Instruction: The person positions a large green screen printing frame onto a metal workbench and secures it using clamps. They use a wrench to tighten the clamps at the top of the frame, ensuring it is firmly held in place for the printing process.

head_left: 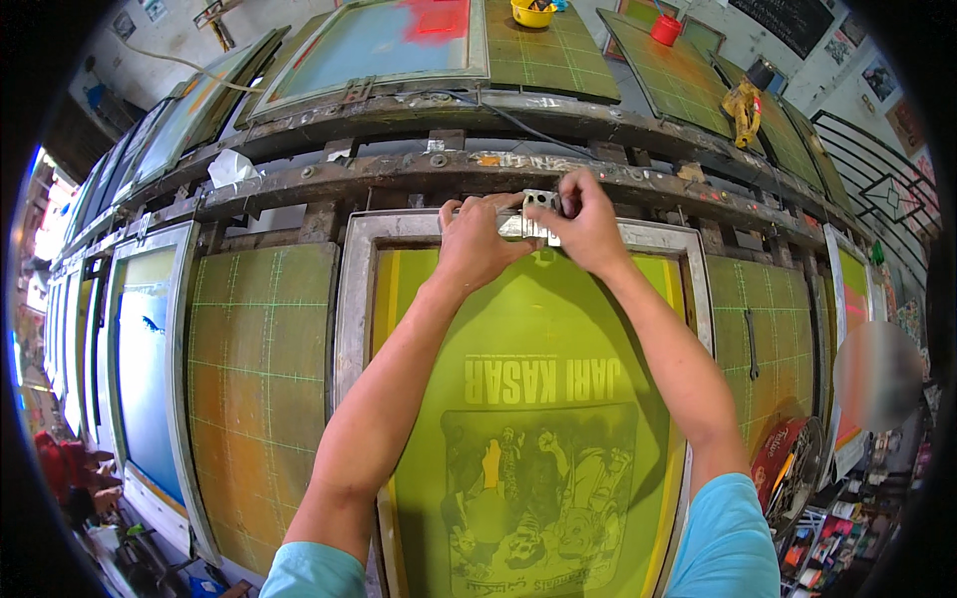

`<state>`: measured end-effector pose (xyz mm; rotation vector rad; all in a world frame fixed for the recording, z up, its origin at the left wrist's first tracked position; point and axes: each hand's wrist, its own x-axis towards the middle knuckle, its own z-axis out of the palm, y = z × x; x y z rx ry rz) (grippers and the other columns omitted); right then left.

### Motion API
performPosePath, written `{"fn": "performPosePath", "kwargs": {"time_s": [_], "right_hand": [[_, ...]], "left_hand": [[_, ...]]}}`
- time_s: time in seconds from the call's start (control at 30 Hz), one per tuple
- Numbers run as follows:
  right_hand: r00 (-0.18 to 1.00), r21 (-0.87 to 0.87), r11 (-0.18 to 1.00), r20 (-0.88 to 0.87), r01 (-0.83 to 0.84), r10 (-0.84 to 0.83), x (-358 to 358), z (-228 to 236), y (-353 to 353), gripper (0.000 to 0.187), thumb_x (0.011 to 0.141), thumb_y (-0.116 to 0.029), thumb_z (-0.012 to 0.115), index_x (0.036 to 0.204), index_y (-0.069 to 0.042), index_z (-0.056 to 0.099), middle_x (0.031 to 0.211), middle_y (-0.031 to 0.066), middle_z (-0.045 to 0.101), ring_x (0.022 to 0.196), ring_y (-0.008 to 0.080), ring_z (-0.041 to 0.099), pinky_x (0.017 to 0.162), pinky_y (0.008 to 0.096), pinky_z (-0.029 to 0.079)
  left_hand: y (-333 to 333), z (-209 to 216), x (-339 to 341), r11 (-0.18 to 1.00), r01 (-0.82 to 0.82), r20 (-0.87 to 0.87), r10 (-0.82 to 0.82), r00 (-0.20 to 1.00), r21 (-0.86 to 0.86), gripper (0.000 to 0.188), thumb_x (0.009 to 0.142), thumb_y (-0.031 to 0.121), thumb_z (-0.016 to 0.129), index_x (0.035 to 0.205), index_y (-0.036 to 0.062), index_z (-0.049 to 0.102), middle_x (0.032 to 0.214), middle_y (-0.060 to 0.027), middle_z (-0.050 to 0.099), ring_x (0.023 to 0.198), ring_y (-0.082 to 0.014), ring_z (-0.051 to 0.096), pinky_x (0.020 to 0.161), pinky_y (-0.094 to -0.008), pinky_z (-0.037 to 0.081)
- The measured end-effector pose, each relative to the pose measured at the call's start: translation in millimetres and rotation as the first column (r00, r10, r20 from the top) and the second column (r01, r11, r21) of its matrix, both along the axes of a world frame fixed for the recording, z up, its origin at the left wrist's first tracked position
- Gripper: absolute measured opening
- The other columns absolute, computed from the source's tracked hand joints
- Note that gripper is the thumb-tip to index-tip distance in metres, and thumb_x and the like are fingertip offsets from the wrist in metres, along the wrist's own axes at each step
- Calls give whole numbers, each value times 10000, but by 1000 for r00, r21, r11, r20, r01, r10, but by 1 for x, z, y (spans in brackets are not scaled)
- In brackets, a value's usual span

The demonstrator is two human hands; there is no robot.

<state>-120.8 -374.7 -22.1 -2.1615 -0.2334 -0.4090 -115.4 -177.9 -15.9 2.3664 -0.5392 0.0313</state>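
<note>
A screen printing frame with yellow-green mesh lies in front of me, its stencil of lettering and figures appearing upside down. At the middle of its far bar is a metal bracket with round holes. My left hand is closed over the far bar just left of the bracket, fingers curled over the edge and thumb toward the metal. From the right, my right hand pinches the bracket between thumb and bent fingers. Parts of the bracket are hidden behind the fingers.
A rusty metal rail runs beyond the frame. Boards with green grid lines flank it. A wrench lies on the right board, near a red round tin of tools. Farther back are a yellow bowl and a red pot.
</note>
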Motion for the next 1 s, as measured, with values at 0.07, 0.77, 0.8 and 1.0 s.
{"fn": "performPosePath", "kwargs": {"time_s": [0.07,0.77,0.8,1.0], "right_hand": [[993,239,970,92,49,-73,3,16,-29,366,920,-331,773,1051,-53,574,787,-9,496,721,95,477,658,260,428],[625,-627,610,-240,484,-743,-244,3,-286,315,921,-272,744,951,40,710,840,200,718,744,323,680,720,428,530],[648,-581,661,-277,475,-709,-248,-3,-301,305,926,-264,741,955,37,699,823,193,711,717,326,665,706,436,525],[653,-246,731,-332,637,-681,-205,35,-267,208,1002,-163,619,1127,3,631,822,95,680,733,143,629,637,292,476]], "left_hand": [[-4,4,1,1000,5,-11,-5,1000,28,724,732,490,850,1340,145,663,1309,-117,675,1246,-275,583,1160,-497,248],[6,-6,6,999,7,23,-8,1000,40,729,751,513,838,1354,146,655,1300,-132,675,1263,-264,570,1153,-490,251],[1,-3,3,999,1,20,-2,1000,49,726,749,510,840,1352,148,657,1304,-125,674,1261,-262,571,1154,-492,253],[-1,-6,3,1000,-7,27,8,1000,-15,710,742,479,844,1338,137,665,1315,-115,675,1252,-278,582,1174,-497,224]]}}
